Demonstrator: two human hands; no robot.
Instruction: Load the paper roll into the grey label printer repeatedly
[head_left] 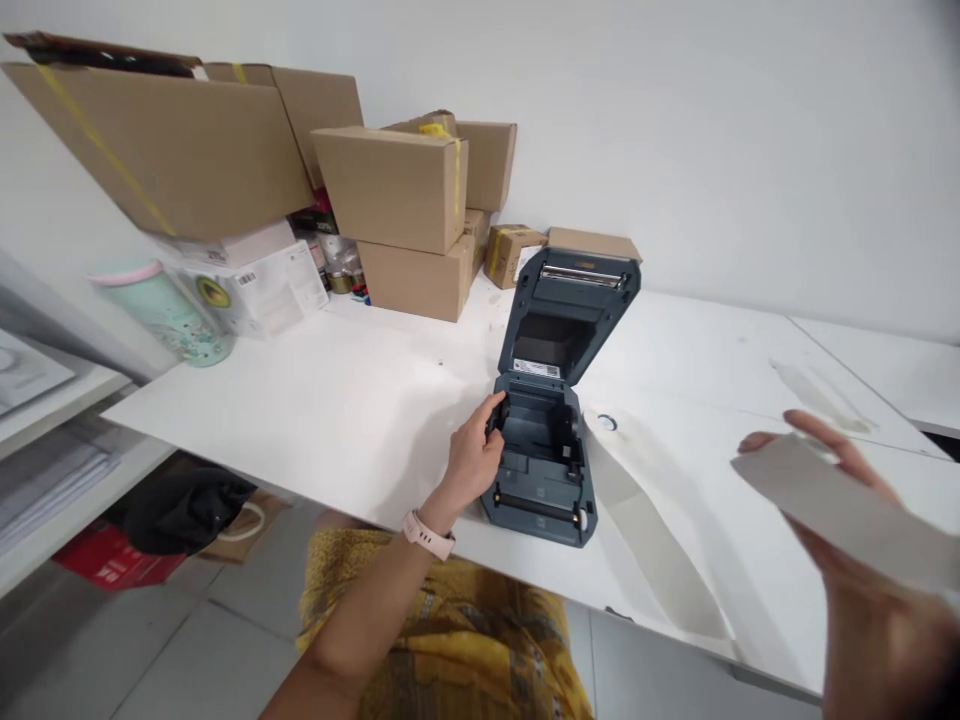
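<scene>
A dark grey label printer [538, 500] stands on the white table [360, 400] with its lid [574, 310] raised and its inner compartment exposed. My left hand [475, 450] wraps its fingers over the left edge of the compartment, near a black roll holder. At the right, my right hand [840, 500] is raised above the table and grips a strip of white paper [847, 510] that runs off toward the right edge. Beside the printer lies a roll of white labels [606, 424], its long strip unrolled toward the table's front edge.
Cardboard boxes [390, 190] are stacked along the wall at the back left. A mint-green tumbler [161, 310] stands by a white box [262, 290]. Shelves [52, 400] hold papers at the far left. Small boxes [510, 250] sit behind the printer.
</scene>
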